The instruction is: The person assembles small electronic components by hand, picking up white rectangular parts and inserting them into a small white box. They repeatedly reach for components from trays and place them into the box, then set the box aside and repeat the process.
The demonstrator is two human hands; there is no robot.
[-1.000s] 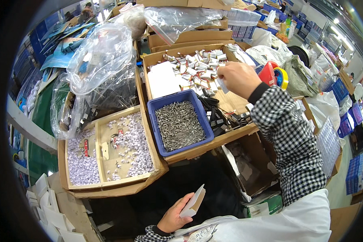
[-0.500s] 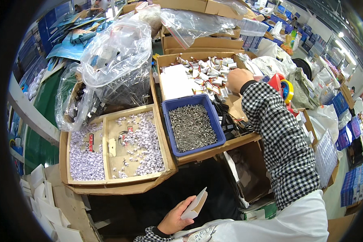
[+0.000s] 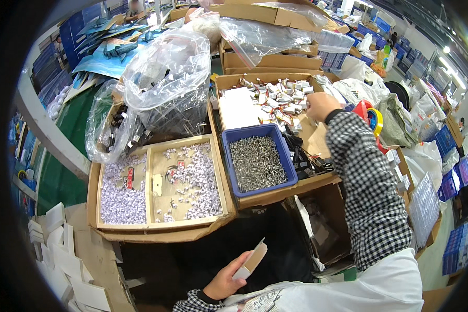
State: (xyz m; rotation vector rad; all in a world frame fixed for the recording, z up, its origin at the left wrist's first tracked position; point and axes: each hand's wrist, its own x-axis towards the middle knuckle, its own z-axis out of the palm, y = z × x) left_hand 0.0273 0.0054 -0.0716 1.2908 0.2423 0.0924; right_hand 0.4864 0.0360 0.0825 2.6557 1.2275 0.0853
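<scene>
At the near left corner of the carton (image 3: pixel 317 139) stands a tub (image 3: pixel 268 189) of metal pieces (image 3: pixel 257 162), wired packs (image 3: pixel 280 99) behind it, while left of it lies a divided tray (image 3: pixel 149 200), small bits (image 3: pixel 122 200) in both compartments, before a plastic bag (image 3: pixel 166 78).

A cardboard tray (image 3: pixel 317 141) carries a blue bin (image 3: pixel 266 188) and wired packs (image 3: pixel 282 100).
</scene>
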